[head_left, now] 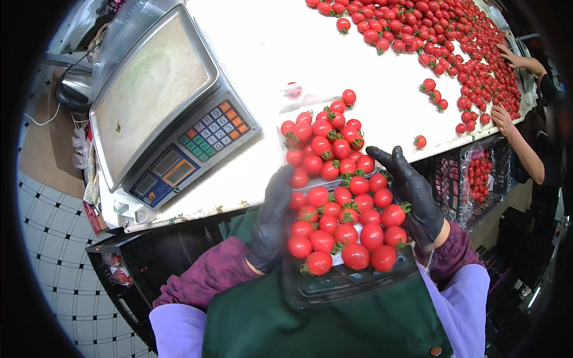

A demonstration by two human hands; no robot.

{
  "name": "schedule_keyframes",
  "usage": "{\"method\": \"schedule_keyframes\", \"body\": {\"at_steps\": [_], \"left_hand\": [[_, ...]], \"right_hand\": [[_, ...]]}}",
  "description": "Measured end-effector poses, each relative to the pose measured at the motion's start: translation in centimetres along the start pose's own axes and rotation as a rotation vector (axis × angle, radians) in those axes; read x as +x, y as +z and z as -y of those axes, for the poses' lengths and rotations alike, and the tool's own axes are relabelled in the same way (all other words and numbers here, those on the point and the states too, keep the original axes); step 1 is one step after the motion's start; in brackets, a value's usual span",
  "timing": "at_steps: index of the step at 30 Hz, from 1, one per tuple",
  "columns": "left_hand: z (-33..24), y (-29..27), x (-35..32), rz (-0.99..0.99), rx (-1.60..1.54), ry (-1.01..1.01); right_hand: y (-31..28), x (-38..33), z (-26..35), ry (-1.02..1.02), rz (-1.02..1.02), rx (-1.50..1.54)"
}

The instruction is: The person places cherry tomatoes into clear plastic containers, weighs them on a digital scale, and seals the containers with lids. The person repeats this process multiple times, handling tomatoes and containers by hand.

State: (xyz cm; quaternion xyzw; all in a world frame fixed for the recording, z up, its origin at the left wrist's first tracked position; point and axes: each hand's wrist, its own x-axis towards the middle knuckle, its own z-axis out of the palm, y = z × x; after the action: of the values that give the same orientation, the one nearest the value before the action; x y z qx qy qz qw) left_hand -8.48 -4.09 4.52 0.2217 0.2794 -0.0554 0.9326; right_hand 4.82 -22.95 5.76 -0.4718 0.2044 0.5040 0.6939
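A clear plastic container (352,287) full of red cherry tomatoes (356,256) is at the table's front edge, over my apron. Its near part tilts toward me. A second batch of cherry tomatoes (320,146) sits in a clear plastic tray right behind it; whether the two are one hinged box I cannot tell. My left hand (271,218), black-gloved and partly blurred, presses against the left side of the near container. On the right side my other black-gloved right hand (416,194) grips it, thumb at the rim. Some fingers are hidden.
A weighing scale (158,89) with keypad stands on the white table (250,53) at the left. Loose cherry tomatoes (430,36) spread over the far right. Another person's hands (504,119) reach among them. Black crates (456,179) stand under the table edge.
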Motion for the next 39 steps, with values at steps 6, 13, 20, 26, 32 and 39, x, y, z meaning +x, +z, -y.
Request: {"method": "schedule_keyframes", "body": {"at_steps": [6,13,20,26,32,39], "left_hand": [[-2.2,1.6,0.7,0.042,-0.141,-0.073],[-2.1,-0.4,1.4,-0.013,0.123,0.022],[-4.8,1.4,0.1,-0.049,0.392,0.005],[-4.7,0.6,1.7,-0.004,0.335,-0.043],[-5.4,0.8,1.1,0.004,0.548,0.076],[-6.4,0.9,1.4,0.079,0.647,0.091]], "right_hand": [[1.1,0.5,0.3,0.027,-0.006,-0.018],[1.4,1.3,0.7,0.009,-0.042,-0.097],[3.2,-0.1,3.0,-0.012,0.055,-0.137],[2.4,1.1,2.6,0.016,-0.003,-0.307],[2.1,1.2,2.7,-0.111,0.008,-0.27],[2.1,1.4,3.6,-0.069,0.019,-0.317]]}}
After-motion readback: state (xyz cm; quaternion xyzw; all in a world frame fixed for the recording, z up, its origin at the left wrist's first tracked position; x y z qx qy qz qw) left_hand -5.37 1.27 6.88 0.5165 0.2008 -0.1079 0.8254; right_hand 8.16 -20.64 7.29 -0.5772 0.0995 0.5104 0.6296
